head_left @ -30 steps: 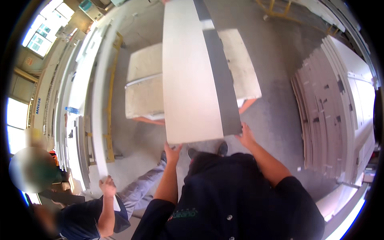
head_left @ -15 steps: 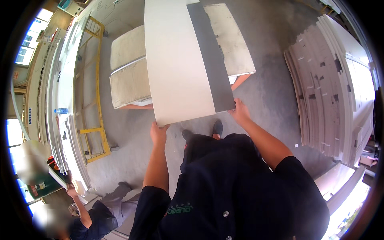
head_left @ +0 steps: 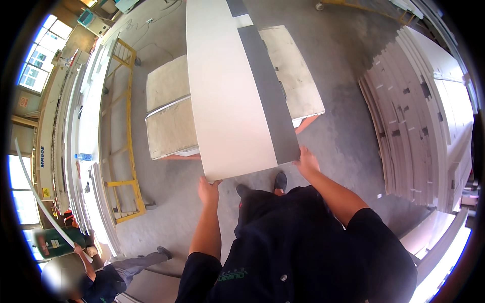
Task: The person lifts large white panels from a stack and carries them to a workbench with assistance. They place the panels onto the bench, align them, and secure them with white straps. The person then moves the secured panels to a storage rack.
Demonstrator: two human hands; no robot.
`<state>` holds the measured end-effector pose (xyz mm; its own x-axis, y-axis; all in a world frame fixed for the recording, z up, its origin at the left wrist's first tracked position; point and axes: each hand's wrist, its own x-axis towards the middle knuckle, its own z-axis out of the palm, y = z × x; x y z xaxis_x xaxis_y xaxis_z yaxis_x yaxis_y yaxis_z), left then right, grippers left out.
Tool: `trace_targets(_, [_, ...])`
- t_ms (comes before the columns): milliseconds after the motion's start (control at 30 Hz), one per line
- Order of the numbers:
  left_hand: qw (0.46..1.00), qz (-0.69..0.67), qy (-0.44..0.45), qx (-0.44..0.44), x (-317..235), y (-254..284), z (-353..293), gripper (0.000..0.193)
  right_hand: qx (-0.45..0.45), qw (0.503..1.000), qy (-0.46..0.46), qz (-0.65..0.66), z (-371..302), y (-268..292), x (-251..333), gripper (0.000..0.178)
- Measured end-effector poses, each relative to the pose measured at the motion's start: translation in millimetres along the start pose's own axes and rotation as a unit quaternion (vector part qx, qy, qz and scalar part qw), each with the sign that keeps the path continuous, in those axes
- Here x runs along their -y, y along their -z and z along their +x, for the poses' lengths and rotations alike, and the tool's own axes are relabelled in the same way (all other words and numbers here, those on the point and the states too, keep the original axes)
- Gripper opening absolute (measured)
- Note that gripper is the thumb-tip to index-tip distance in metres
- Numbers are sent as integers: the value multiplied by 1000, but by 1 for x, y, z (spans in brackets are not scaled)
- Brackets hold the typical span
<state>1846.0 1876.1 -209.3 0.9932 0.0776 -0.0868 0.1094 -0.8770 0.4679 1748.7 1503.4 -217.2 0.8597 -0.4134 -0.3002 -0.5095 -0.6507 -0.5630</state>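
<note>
A long off-white board (head_left: 227, 106) with a dark grey band (head_left: 270, 96) along its right side stretches away from me. It lies across or above two blocks with worn beige tops, one at the left (head_left: 172, 126) and one at the right (head_left: 295, 76). My left hand (head_left: 208, 191) is closed on the near left corner of the board. At the near right corner, beside the grey end, my right hand (head_left: 307, 162) grips the edge. Fingers under the board are hidden. A small white patch (head_left: 243, 20) interrupts the grey band farther off.
A yellow-framed rack (head_left: 132, 166) stands at the left, beside stacked panels and a water bottle (head_left: 83, 157). Many panels are stacked (head_left: 404, 121) at the right. At lower left a co-worker (head_left: 108, 278) holds a long thin white strip (head_left: 50, 217).
The board's near end and both my hands sit lower in the picture, and more of its far part shows. The co-worker has shifted, and the white strip now shows at length.
</note>
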Motion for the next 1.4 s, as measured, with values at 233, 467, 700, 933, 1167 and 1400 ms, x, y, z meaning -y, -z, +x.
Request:
trace_targets(233, [1000,10,8,-13,-4,0,5,46,-16,1000,5,-6,5,0,3,48])
trace_targets(467, [1000,-10,15,-20,-13,-4,30,45,-27,999,12,-35,32,-1,9,41])
trace_targets(700, [997,77,12,14,-12,-7,70,47,-7,996,-3,-92,59,5,26,43])
trace_targets(933, [994,108,-23,21,-20,-5,83,44,-32,986,32,-159,73,6,27,44])
trace_targets(1167, [993,112,-8,28,-25,-4,89,46,-43,986,33,-156,78,7,28,46])
trace_targets(1400, [993,117,-10,25,-28,-4,94,48,-43,987,29,-152,81,10,32,47])
